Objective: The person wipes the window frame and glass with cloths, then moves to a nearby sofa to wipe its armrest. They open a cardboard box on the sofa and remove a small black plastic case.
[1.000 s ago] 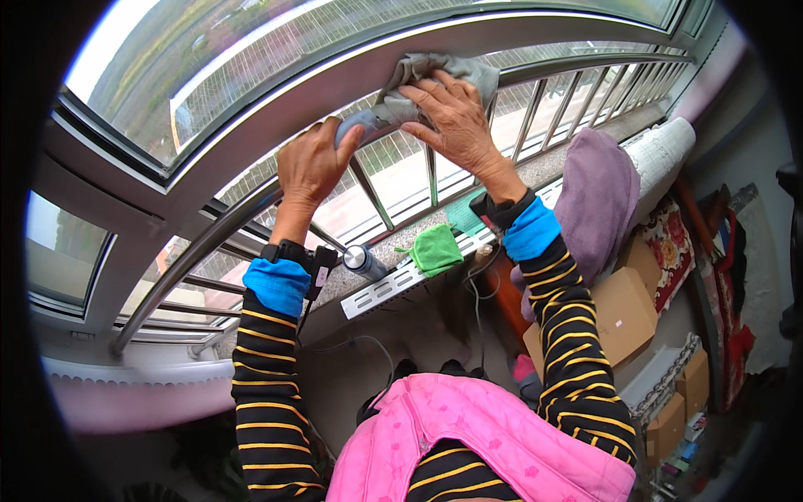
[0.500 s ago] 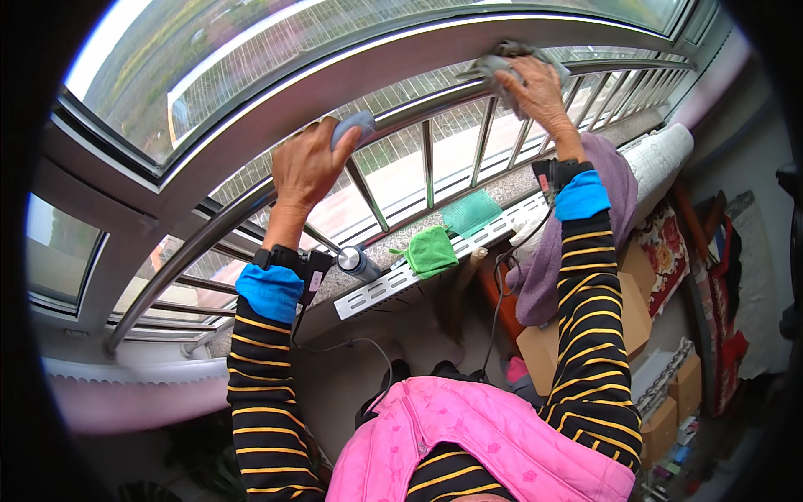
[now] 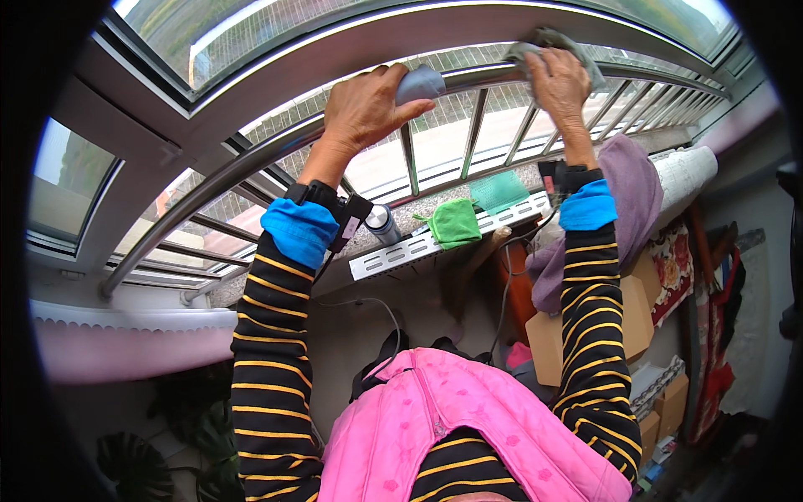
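Note:
A curved metal handrail [image 3: 213, 182] runs below the window. My left hand [image 3: 361, 113] is closed over it, gripping a smooth blue-grey cloth [image 3: 421, 84] that wraps the rail; the thumb lies along its lower edge. Further right, my right hand [image 3: 559, 90] presses a crumpled grey cloth [image 3: 592, 70] onto the same rail, its fingers closed over the fabric. Below the rail, on the stone sill, stands a bottle [image 3: 382, 224] with a silver lid. Beside it a bright green cloth [image 3: 453, 223] and a teal mesh cloth [image 3: 500, 194] lie near a white slotted strip [image 3: 400, 258].
Upright bars [image 3: 473, 134] stand under the handrail. A purple towel [image 3: 631, 180] hangs at the right beside a white roll [image 3: 687, 174]. Cardboard boxes [image 3: 548, 347] and a red floral fabric [image 3: 671, 268] are lower right. A thin cable [image 3: 503, 284] hangs down; plants [image 3: 134, 460] are lower left.
The view has shifted, with the sill now higher and further right in the picture. My left hand has slid right along the handrail with the blue-grey cloth. My right hand stays on the grey cloth.

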`<action>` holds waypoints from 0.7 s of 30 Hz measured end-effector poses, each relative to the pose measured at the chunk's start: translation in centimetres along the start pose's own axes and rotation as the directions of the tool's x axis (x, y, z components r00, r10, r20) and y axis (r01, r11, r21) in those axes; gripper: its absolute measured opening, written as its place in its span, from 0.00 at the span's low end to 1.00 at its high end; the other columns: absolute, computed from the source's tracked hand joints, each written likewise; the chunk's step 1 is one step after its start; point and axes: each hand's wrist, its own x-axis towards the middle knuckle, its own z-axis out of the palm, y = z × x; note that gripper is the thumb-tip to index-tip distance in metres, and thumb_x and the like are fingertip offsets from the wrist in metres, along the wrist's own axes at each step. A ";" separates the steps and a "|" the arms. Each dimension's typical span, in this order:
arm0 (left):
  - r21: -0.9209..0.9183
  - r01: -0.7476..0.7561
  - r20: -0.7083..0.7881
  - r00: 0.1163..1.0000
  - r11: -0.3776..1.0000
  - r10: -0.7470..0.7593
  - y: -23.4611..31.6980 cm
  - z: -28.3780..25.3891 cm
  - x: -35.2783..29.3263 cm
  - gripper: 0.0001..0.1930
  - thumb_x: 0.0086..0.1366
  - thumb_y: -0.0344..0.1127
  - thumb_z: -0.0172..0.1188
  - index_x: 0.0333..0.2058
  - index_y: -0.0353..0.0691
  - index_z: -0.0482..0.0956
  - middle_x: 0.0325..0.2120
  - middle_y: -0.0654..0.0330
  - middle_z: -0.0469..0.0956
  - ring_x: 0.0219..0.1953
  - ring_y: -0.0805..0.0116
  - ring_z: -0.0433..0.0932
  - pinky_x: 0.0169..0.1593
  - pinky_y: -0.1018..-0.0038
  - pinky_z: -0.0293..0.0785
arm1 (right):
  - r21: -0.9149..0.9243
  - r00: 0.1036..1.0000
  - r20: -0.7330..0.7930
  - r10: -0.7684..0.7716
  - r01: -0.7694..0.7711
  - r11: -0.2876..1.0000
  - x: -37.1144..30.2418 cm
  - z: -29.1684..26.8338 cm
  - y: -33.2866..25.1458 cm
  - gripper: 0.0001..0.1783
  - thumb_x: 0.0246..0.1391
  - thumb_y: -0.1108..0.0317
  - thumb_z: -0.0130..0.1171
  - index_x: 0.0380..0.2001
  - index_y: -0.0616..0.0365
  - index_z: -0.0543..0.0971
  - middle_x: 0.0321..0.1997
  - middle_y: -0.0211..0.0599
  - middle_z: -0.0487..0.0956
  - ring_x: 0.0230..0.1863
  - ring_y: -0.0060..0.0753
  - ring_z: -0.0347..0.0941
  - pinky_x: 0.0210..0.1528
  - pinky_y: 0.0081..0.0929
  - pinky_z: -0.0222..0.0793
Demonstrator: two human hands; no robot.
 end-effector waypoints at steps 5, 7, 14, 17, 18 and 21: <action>-0.011 0.001 -0.005 1.000 1.000 -0.001 0.2 -0.3 0.0 0.36 0.55 0.73 0.52 0.46 0.47 0.77 0.31 0.56 0.82 0.32 0.58 0.83 0.33 0.65 0.77 | 0.143 0.986 -0.022 -0.165 0.166 0.976 -2.3 -0.9 -9.5 0.21 0.54 0.44 0.57 0.44 0.45 0.81 0.48 0.30 0.77 0.56 0.36 0.67 0.62 0.55 0.45; -0.041 0.007 0.018 1.000 0.999 -0.006 0.3 -0.5 0.1 0.35 0.56 0.72 0.52 0.45 0.46 0.76 0.31 0.54 0.82 0.33 0.55 0.82 0.35 0.63 0.75 | 0.162 0.982 -0.020 -0.186 0.187 0.969 -2.8 -1.2 -12.0 0.21 0.53 0.45 0.58 0.45 0.43 0.80 0.49 0.30 0.77 0.56 0.37 0.66 0.62 0.54 0.46; -0.023 0.012 -0.025 1.000 1.000 -0.012 0.9 -1.1 -0.1 0.32 0.56 0.68 0.57 0.47 0.46 0.75 0.32 0.53 0.82 0.34 0.54 0.82 0.35 0.62 0.75 | 0.247 0.968 0.034 -0.247 0.231 0.941 -2.5 -2.4 -10.9 0.24 0.55 0.42 0.54 0.51 0.39 0.78 0.51 0.30 0.77 0.59 0.36 0.65 0.63 0.49 0.46; 0.000 0.023 -0.057 0.998 1.000 -0.023 1.0 -1.0 -0.3 0.31 0.55 0.68 0.57 0.45 0.47 0.76 0.31 0.55 0.82 0.32 0.55 0.82 0.33 0.64 0.75 | 0.231 0.969 -0.001 -0.248 0.241 0.943 -1.9 -1.9 -9.0 0.26 0.57 0.40 0.51 0.51 0.41 0.78 0.50 0.30 0.77 0.58 0.35 0.66 0.63 0.49 0.46; 0.003 0.025 -0.059 0.998 1.000 -0.025 0.9 -0.9 -0.3 0.31 0.55 0.68 0.57 0.45 0.48 0.76 0.31 0.55 0.82 0.32 0.56 0.82 0.33 0.64 0.75 | 0.203 0.977 0.015 -0.214 0.206 0.957 -1.7 -1.7 -8.1 0.26 0.57 0.40 0.49 0.51 0.42 0.78 0.50 0.30 0.77 0.58 0.35 0.66 0.63 0.49 0.47; 0.020 0.028 -0.074 0.997 0.999 -0.026 0.8 -0.7 -0.3 0.32 0.55 0.69 0.57 0.46 0.48 0.77 0.31 0.56 0.82 0.32 0.57 0.82 0.33 0.65 0.75 | 0.147 0.990 0.019 -0.140 0.136 0.980 -1.0 -1.2 -3.6 0.27 0.60 0.40 0.45 0.50 0.45 0.78 0.51 0.31 0.77 0.59 0.35 0.66 0.63 0.52 0.46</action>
